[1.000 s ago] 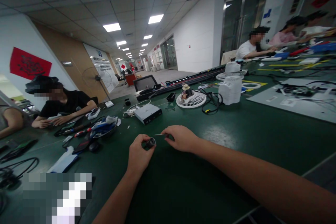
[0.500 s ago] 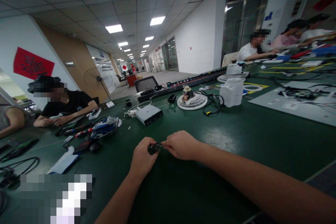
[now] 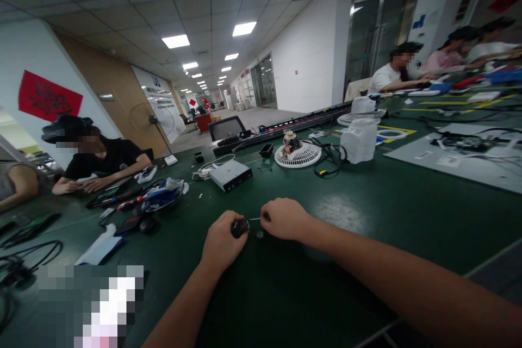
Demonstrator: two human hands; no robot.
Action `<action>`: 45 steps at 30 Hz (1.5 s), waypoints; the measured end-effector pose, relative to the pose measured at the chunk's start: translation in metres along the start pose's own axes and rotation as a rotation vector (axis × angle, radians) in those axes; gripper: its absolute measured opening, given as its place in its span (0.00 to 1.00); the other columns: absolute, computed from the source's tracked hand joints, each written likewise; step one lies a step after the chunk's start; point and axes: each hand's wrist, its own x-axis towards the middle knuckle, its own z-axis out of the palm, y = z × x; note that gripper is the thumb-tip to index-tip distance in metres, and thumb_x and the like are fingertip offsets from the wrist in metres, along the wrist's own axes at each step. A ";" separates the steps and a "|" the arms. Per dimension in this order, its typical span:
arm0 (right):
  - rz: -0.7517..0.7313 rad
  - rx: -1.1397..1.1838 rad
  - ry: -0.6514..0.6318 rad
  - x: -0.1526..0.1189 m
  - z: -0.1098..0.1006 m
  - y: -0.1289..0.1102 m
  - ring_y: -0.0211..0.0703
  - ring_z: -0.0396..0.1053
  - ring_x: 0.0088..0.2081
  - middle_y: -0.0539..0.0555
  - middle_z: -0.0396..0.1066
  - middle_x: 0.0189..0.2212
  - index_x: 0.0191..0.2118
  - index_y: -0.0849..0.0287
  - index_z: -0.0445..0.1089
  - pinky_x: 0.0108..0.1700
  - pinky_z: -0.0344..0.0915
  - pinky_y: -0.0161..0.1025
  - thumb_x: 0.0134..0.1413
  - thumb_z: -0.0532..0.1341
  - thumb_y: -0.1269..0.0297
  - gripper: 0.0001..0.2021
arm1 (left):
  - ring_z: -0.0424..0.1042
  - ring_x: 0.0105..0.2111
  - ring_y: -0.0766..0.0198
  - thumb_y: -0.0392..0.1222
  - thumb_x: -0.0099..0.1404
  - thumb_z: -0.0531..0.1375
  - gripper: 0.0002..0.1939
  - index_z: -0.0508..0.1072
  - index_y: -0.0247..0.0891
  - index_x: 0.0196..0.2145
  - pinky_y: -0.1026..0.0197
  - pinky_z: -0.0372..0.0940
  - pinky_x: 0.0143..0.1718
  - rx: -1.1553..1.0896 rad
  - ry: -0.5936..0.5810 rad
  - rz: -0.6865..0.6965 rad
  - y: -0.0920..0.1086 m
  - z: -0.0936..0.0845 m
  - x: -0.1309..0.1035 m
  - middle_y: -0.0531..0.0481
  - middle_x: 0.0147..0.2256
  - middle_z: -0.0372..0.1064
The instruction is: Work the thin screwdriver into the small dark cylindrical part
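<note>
My left hand (image 3: 223, 242) is closed round a small dark cylindrical part (image 3: 240, 227), whose round end faces right. Just to the right, my right hand (image 3: 285, 219) pinches a thin metal tool (image 3: 255, 219) that points left towards the part without touching it. Most of this tool is hidden in the fingers. A tiny light-coloured piece (image 3: 260, 234) lies on the green table (image 3: 326, 283), below the fingertips of my right hand.
Beyond my hands are a silver drive box (image 3: 231, 175), a white fan grille with a motor (image 3: 297, 153) and a white housing (image 3: 359, 141). Tools and cloth (image 3: 163, 196) lie left. People sit at the far left and far right.
My right hand has moved slightly up and right, drawing the metal tool away from the dark part. The tiny piece now shows on the table between my hands.
</note>
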 end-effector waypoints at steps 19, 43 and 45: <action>0.061 0.506 -0.074 0.010 0.006 0.009 0.41 0.71 0.30 0.52 0.76 0.29 0.35 0.56 0.79 0.30 0.62 0.35 0.47 0.68 0.61 0.09 | 0.74 0.33 0.58 0.38 0.58 0.62 0.07 0.72 0.41 0.36 0.59 0.65 0.31 0.044 0.012 -0.092 0.000 0.000 -0.002 0.50 0.35 0.74; -0.166 0.885 0.122 0.009 0.015 -0.001 0.39 0.71 0.34 0.52 0.74 0.32 0.34 0.58 0.79 0.37 0.66 0.36 0.48 0.67 0.70 0.06 | 0.74 0.38 0.59 0.35 0.56 0.66 0.11 0.74 0.39 0.38 0.56 0.69 0.42 -0.259 0.127 0.070 0.003 0.003 -0.001 0.50 0.37 0.75; -0.183 0.830 0.167 0.009 0.015 0.000 0.38 0.70 0.34 0.52 0.73 0.35 0.32 0.57 0.79 0.37 0.65 0.36 0.46 0.68 0.70 0.05 | 0.74 0.38 0.59 0.34 0.56 0.66 0.11 0.73 0.39 0.38 0.57 0.69 0.42 -0.256 0.138 0.120 0.004 0.002 -0.002 0.50 0.38 0.75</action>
